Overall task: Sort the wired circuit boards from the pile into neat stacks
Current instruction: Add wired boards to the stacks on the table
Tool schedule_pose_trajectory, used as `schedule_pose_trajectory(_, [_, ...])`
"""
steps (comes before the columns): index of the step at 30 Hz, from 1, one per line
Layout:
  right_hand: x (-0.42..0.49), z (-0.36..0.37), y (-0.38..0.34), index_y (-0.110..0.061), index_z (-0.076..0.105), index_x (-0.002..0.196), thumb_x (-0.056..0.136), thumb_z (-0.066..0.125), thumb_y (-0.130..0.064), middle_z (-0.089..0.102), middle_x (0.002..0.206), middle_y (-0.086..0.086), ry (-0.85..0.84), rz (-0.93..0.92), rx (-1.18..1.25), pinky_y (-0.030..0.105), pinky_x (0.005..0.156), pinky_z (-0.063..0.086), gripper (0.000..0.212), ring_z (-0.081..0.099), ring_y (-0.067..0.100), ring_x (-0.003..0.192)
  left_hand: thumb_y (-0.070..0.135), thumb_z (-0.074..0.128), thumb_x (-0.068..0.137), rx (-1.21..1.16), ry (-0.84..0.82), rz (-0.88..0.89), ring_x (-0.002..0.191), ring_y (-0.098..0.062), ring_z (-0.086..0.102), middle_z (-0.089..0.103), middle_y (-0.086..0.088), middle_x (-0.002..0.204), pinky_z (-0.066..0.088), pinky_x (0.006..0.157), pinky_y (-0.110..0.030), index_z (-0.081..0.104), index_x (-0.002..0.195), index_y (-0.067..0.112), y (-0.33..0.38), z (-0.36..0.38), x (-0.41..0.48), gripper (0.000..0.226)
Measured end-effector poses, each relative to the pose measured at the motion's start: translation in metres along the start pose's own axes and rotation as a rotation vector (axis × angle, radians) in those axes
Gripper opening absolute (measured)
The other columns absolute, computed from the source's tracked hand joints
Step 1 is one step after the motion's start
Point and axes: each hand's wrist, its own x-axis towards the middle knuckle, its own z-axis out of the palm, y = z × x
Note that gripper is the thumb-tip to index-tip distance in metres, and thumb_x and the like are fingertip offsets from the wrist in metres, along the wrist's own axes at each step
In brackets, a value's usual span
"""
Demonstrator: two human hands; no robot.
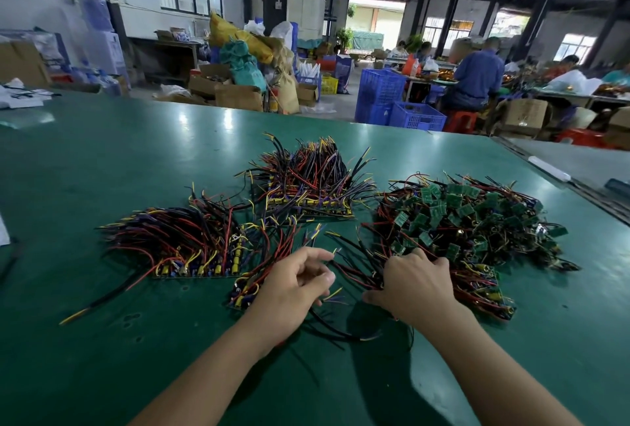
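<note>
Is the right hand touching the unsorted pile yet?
Touching. Head view: the right hand curls its fingers into the near edge of the unsorted pile.

The glossy green counter (102, 159) lies bare to the left and beyond. Three rows of wired boards, left (180, 248), far (306, 183) and near (243, 292), crowd the middle. A tangled pile of green circuit boards (477, 221) blocks the right, and stray wires reach into the narrow gaps.

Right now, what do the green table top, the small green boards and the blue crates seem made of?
The green table top: probably rubber or vinyl mat, semi-gloss; it shows soft glare. The small green boards: likely rigid circuit laminate, matte, flat squares. The blue crates: moulded plastic, judging by lattice walls.
</note>
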Motion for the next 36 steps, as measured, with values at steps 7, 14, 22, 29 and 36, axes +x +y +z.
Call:
schedule_pose_trajectory(7, [0.016, 0.002, -0.012, -0.017, 0.037, 0.124, 0.088, 0.065, -0.023, 0.042, 0.072, -0.003, 0.060, -0.085, 0.108, 0.029, 0.054, 0.033, 0.045, 0.042, 0.016, 0.058, 0.014, 0.061, 0.092, 0.029, -0.001, -0.014, 0.075, -0.009, 0.063, 0.064, 0.015, 0.078, 0.053, 0.068, -0.022, 0.063, 0.106, 0.030, -0.002, 0.000, 0.000, 0.021])
schedule_pose_trajectory(14, [0.012, 0.011, -0.012, -0.016, 0.051, 0.110, 0.086, 0.065, -0.025, 0.044, 0.073, -0.003, 0.181, -0.077, 0.140, 0.030, 0.057, 0.034, 0.029, 0.053, 0.025, 0.068, 0.012, 0.063, 0.091, -0.003, 0.001, -0.028, 0.072, -0.011, 0.063, 0.066, 0.009, 0.079, 0.051, 0.065, -0.020, 0.064, 0.105, 0.029, 0.000, -0.001, 0.000, 0.021])
schedule_pose_trajectory(22, [-0.004, -0.008, 0.013, -0.025, 0.059, 0.131, 0.082, 0.068, -0.029, 0.072, 0.105, -0.003, 0.336, 0.078, 0.537, 0.029, 0.064, 0.051, 0.050, 0.063, 0.020, 0.080, 0.006, 0.061, 0.091, 0.013, 0.012, -0.031, 0.068, -0.008, 0.063, 0.062, 0.004, 0.079, 0.051, 0.063, -0.020, 0.066, 0.100, 0.022, 0.004, 0.000, 0.000, 0.018])
schedule_pose_trajectory(29, [-0.012, -0.010, 0.027, -0.029, 0.071, 0.090, 0.084, 0.067, -0.006, 0.053, 0.049, -0.008, 0.265, 0.094, 1.404, 0.024, 0.038, 0.038, 0.024, 0.042, 0.011, 0.038, 0.008, 0.060, 0.093, 0.103, -0.029, -0.130, 0.078, -0.012, 0.070, 0.070, -0.008, 0.095, 0.058, 0.077, -0.027, 0.064, 0.107, 0.015, 0.015, 0.000, 0.006, 0.016])
schedule_pose_trajectory(36, [-0.015, 0.006, 0.024, -0.020, 0.077, 0.085, 0.085, 0.063, 0.000, 0.053, 0.068, 0.006, 0.100, 0.051, 1.642, 0.024, 0.044, 0.034, 0.024, 0.039, 0.014, 0.047, 0.031, 0.056, 0.096, -0.528, -0.189, -0.630, 0.089, -0.033, 0.070, 0.069, -0.018, 0.103, 0.060, 0.078, -0.037, 0.051, 0.114, 0.002, 0.034, 0.028, 0.031, 0.034])
